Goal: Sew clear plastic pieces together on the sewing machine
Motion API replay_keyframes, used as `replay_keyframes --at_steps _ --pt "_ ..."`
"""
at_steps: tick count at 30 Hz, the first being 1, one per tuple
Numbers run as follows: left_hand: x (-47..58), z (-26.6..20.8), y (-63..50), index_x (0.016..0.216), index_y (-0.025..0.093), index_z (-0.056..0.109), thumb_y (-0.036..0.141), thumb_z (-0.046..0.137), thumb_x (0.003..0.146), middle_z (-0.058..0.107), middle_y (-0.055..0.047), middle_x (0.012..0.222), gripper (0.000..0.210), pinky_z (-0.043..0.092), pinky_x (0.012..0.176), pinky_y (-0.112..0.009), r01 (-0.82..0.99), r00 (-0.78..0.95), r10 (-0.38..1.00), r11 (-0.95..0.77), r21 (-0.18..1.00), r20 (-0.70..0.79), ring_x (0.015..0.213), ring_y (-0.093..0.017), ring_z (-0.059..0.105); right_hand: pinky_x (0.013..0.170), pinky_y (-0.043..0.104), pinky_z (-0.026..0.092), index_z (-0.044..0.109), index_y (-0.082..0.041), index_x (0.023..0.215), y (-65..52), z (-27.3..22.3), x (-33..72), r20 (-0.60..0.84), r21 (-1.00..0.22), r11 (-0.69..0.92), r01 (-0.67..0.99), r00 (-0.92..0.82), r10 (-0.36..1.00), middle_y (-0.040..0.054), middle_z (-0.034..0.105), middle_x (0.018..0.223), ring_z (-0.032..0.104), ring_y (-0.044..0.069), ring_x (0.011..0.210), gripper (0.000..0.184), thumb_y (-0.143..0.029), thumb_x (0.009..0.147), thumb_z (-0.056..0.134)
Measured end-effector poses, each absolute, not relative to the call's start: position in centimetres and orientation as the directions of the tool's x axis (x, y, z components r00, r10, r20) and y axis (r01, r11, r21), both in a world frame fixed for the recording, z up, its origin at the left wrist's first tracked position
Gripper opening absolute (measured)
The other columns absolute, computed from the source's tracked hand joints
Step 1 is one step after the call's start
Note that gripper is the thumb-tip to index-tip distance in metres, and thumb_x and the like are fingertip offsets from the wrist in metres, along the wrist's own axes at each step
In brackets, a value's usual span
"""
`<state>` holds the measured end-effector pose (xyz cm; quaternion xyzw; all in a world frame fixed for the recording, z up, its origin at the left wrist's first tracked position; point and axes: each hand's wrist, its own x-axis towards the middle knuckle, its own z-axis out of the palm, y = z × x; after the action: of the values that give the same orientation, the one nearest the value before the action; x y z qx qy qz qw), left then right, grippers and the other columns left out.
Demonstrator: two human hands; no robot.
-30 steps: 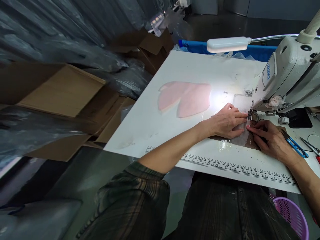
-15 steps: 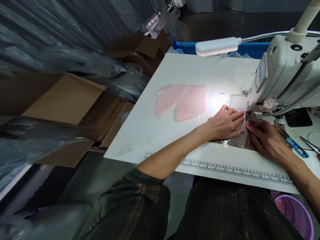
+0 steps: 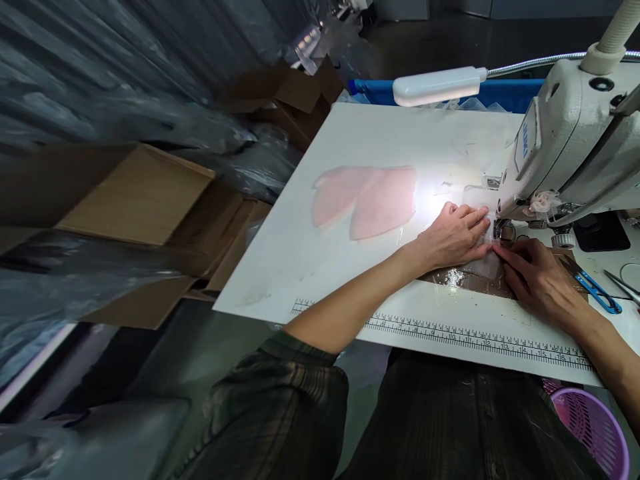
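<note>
One dark plaid shirt [image 3: 440, 413], blackish ground with fine, muted brown and green lines; left sleeve [image 3: 280, 407] loose, creased in folds, ending near the elbow in a greenish edge; front with vertical placket [image 3: 486, 420], detail dim; forearms [image 3: 357, 300] and hands [image 3: 455, 235] bare.

- Cloth [image 3: 485, 267] is sheer white
- Cut pieces [image 3: 385, 207] are pale pink
- Sewing machine [image 3: 555, 147] is white — blue lettering [image 3: 525, 141]
- Sleeve [image 3: 285, 407] is dark plaid — tan lines
- Table [image 3: 280, 260] is white, ruler marks [image 3: 450, 335] black
- Snips [image 3: 600, 295] are blue
- Basket [image 3: 595, 427] is purple
</note>
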<state>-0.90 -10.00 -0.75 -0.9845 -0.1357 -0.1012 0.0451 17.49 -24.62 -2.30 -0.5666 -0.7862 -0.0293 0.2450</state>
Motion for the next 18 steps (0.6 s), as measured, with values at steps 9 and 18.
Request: replay_keyframes --at_steps 9,18 --pt "-0.8 -1.7 -9.1 0.123 0.015 0.061 0.045 0.041 0.104 0.053 -0.019 0.146 0.041 0.044 0.085 -0.042 0.298 0.905 0.278 -0.955 -0.015 0.321 0.115 -0.030 0.056 0.082 0.040 0.059 0.071 -0.024 0.124 -24.5 -1.9 18.7 0.366 -0.420 0.290 0.860 -0.132 0.921 0.0110 0.065 0.105 0.065 0.022 0.091 0.036 -0.032 0.100 0.046" --pt "-2.1 -0.6 -7.7 0.106 0.019 0.066 0.030 0.042 0.106 0.071 -0.010 0.110 0.027 0.048 0.077 -0.038 0.211 0.822 0.185 -0.977 0.014 0.539 0.092 -0.020 0.063 0.072 0.035 0.055 0.076 -0.022 0.111 -23.7 -2.1 19.5 0.288 -0.610 0.071 0.789 0.137 0.948 0.0074 0.071 0.089 0.066 0.020 0.077 0.033 -0.033 0.092 0.052"
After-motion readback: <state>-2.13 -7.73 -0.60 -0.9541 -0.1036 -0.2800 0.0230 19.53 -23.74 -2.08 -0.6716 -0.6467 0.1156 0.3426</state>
